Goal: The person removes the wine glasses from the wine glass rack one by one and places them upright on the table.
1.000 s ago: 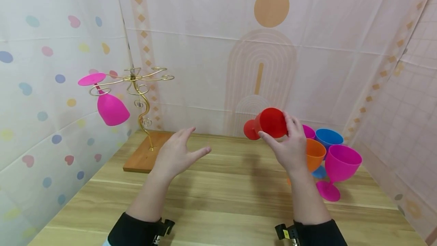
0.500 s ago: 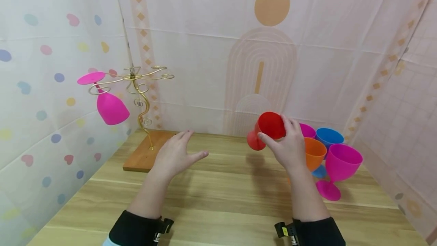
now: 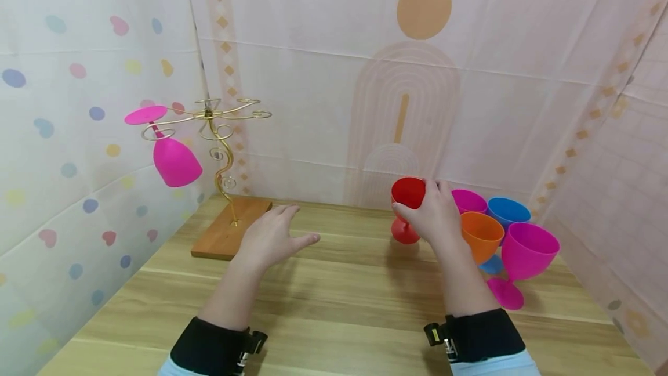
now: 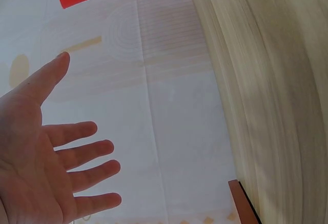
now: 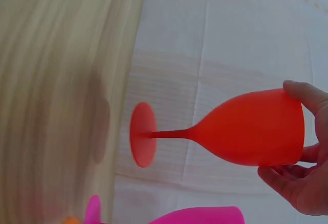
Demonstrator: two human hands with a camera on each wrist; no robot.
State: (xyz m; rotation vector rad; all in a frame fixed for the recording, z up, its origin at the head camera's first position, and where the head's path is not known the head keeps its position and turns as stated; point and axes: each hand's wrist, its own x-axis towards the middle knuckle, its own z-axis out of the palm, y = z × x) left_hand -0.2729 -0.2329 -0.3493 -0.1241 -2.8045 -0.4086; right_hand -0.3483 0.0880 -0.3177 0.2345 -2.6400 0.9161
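My right hand holds a red goblet by the rim of its bowl, thumb on one side and fingers on the other. The goblet is upright, and in the right wrist view its foot hangs a little above the tabletop. To the left, my left hand is held out with fingers and thumb spread, touching nothing. Beyond it stands a gold wire glass rack on a wooden base. A pink goblet hangs upside down and tilted from the rack's left loop.
Right of my right hand several goblets stand close together: an orange goblet, a blue goblet, a front pink goblet and a back pink goblet. Printed cloth hangs behind the wooden table.
My right hand has lowered the red goblet and turned it from tilted sideways to upright. The left hand stays nearly still. The head view has shifted slightly.
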